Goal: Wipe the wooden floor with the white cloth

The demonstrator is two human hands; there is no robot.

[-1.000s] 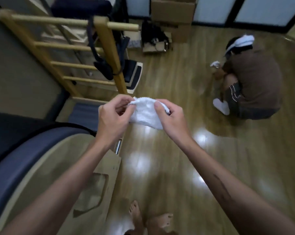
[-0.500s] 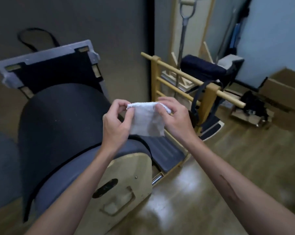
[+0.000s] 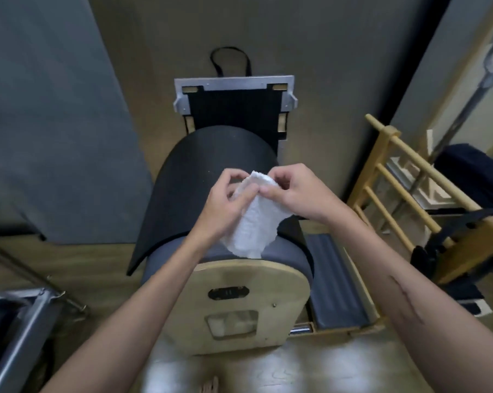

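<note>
a pilates studio: padded ladder barrel (image 3: pixel 211 177), wooden rung ladder (image 3: pixel 395 177), glossy wooden floor (image 3: pixel 310 370)

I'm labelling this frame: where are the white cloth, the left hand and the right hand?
white cloth (image 3: pixel 254 222), head view, middle of the hanging part.
left hand (image 3: pixel 225 205), head view, back of hand.
right hand (image 3: pixel 299 194), head view, back of hand.

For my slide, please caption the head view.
Both hands hold a white cloth above a padded barrel.

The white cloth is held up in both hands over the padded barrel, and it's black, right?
Not quite: the cloth is white, not black. The head view shows the left hand and right hand both pinching its top edge, above the padded barrel.
</note>
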